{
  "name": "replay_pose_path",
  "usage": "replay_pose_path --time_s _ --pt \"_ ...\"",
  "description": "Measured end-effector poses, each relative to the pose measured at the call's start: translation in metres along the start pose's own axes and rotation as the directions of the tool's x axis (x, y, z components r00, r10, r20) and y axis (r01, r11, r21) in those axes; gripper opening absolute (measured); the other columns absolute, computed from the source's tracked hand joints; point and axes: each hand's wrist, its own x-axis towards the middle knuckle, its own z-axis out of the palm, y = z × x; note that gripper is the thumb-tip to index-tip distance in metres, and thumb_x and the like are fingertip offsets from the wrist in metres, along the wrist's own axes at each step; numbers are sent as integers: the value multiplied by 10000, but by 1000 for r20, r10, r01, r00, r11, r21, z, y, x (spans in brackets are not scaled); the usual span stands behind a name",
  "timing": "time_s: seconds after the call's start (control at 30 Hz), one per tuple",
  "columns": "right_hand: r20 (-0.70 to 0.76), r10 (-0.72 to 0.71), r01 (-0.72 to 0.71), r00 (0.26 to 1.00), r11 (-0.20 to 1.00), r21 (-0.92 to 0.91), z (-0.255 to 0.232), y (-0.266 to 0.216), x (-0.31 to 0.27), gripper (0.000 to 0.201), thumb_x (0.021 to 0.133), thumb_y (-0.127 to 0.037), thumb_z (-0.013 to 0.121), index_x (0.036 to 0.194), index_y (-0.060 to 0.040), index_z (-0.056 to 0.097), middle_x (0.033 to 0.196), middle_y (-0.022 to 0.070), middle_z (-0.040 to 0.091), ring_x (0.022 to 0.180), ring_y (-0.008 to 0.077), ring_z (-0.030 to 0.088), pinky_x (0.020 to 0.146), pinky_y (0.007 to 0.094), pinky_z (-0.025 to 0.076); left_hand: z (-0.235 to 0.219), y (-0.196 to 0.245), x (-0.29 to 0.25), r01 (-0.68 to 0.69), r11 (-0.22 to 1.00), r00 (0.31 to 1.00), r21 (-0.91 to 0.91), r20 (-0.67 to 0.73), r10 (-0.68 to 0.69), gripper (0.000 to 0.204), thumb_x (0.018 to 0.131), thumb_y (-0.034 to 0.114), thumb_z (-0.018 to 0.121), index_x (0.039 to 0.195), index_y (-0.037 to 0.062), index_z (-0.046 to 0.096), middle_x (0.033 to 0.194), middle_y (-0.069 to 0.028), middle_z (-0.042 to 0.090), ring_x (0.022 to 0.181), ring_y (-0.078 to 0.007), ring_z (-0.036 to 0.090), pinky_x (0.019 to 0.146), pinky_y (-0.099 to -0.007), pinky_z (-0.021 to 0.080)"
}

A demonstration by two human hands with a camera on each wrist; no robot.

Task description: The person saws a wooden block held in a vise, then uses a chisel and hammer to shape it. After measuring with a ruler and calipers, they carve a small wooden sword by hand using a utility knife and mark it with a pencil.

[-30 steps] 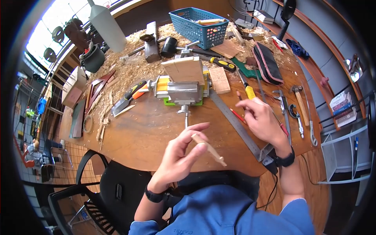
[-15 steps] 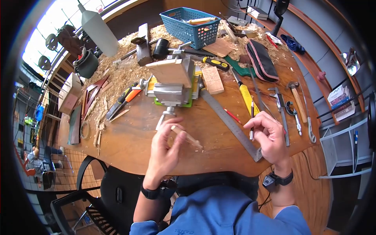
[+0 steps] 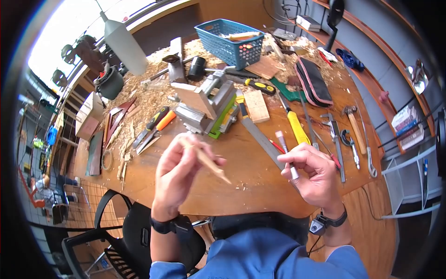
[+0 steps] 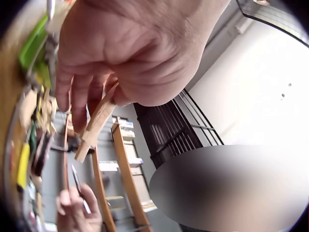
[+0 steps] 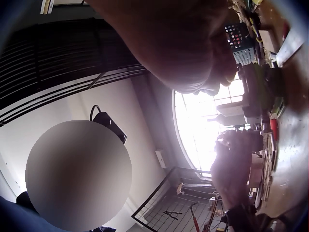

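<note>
My left hand (image 3: 174, 172) pinches a slim carved wooden stick (image 3: 211, 165) between thumb and fingers, above the front of the table. In the left wrist view the stick (image 4: 99, 117) has a stepped, narrower end pointing away from the palm. My right hand (image 3: 316, 179) holds a thin pencil (image 3: 281, 140), blurred in the head view. Its pointed end sticks up past the fingers in the left wrist view. Just beyond the left hand is a small vise (image 3: 223, 109) with a wooden board (image 3: 195, 96) standing in its jaws.
A steel square (image 3: 262, 139) and a yellow-handled knife (image 3: 296, 128) lie near the right hand. Chisels (image 3: 155, 123) lie left of the vise. A hammer (image 3: 355, 128) and caliper (image 3: 335, 139) lie right. A blue basket (image 3: 232, 44) stands behind among wood shavings.
My right hand has drawn back from over the tools, and the pencil has turned in its fingers. My left hand has moved left and up with the stick. The vise has swivelled on the table.
</note>
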Motion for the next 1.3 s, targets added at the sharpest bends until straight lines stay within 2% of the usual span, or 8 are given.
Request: replay_pose_path --time_s 0.13,0.3,0.47,0.7,0.87,1.03,1.1,1.3 --pt "-152 -136 152 979 983 101 0 -35 35 227 918 -18 763 1130 59 747 831 91 705 673 109 667 574 230 516 36 8 36 189 886 961 -423 267 -78 570 1117 216 431 1606 -10 242 985 -102 554 752 -194 646 820 -444 602" --pt "-434 -258 396 863 880 262 13 -49 56 306 1044 -234 655 1048 69 615 826 122 667 627 115 631 549 245 497 45 -3 68 402 693 890 -599 434 -141 609 1136 307 378 1627 -4 197 927 -54 476 606 -78 389 527 -235 382" --pt "-277 -627 601 728 778 -183 20 -30 67 371 855 -47 853 1069 -46 550 892 121 634 627 150 577 550 278 441 42 -7 78 472 659 866 -586 448 -222 627 1139 390 345 1606 -20 264 1020 -51 539 579 -34 365 475 -183 321" --pt "-70 -563 544 823 818 -186 32 -9 62 341 826 40 805 1103 -56 632 1032 115 590 709 213 618 597 335 507 28 -19 77 483 722 869 -495 370 -327 653 1130 419 352 1577 -56 316 1004 -26 554 546 -27 359 460 -196 343" --pt "-13 -531 529 847 845 -78 40 8 63 302 963 -145 743 1175 -41 553 1026 152 638 901 340 707 796 450 632 21 -42 76 425 753 897 -503 345 -276 648 1118 460 399 1536 -34 417 979 -6 495 817 -115 460 750 -323 453" --pt "-38 -525 520 850 849 -90 45 19 63 291 957 -133 744 1133 -45 530 1047 173 629 930 337 705 897 507 628 29 -53 71 400 698 916 -594 231 -328 618 1118 434 420 1542 -15 395 1060 -35 532 872 -131 512 780 -318 473" --pt "-54 -552 543 832 831 -119 51 22 65 298 944 -81 751 1136 -42 526 1055 177 619 932 322 707 893 484 628 20 -64 74 405 567 902 -717 416 -117 572 1131 414 378 1535 11 405 1156 -115 578 991 -175 598 911 -334 540" --pt "-44 -533 526 845 844 -107 48 25 63 273 963 -17 698 1165 -5 514 1051 180 599 888 270 695 878 448 628 25 -64 72 391 613 905 -687 410 -118 590 1132 337 394 1608 10 274 1257 -149 566 899 -148 549 864 -319 515"
